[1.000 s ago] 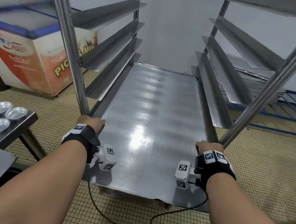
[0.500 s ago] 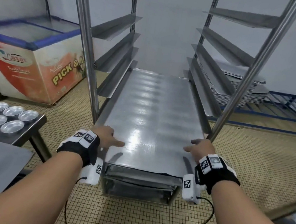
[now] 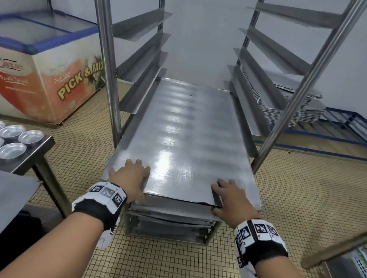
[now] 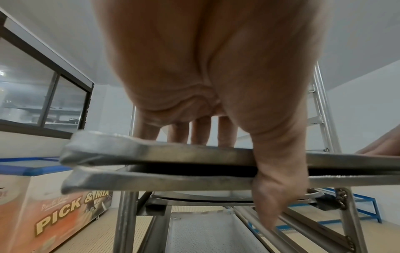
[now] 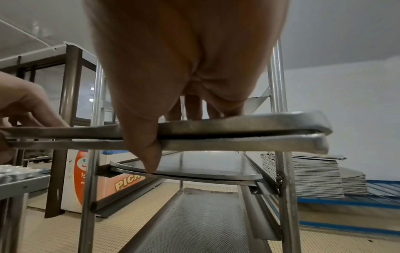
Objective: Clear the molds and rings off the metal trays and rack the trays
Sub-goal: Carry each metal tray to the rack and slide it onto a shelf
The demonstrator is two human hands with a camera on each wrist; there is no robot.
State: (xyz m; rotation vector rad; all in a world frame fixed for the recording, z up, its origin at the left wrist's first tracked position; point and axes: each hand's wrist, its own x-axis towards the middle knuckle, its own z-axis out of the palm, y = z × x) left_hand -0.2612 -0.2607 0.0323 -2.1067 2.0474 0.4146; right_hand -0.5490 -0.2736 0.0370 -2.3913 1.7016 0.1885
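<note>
A tiled floor (image 3: 286, 199) carries the rack (image 3: 104, 58), a freezer (image 3: 34, 77) far left and molds (image 3: 10, 150) on the left worktop (image 3: 22, 164). Wrist views show a second tray (image 4: 173, 181) just beneath the top tray (image 3: 184, 139). Both the left hand (image 3: 132, 175) and right hand (image 3: 230, 197) now lie flat-fingered on it, thumbs over its near edge; the tray sits deeper than before.

Trays (image 3: 185, 136), rack (image 3: 106, 42), molds (image 3: 10, 150): bare silver. Freezer (image 3: 37, 87): orange-white, blue rim, yellow lettering. Floor (image 3: 311, 190): beige small-tile grid. Wristbands (image 3: 102, 200): black, black-white markers.
</note>
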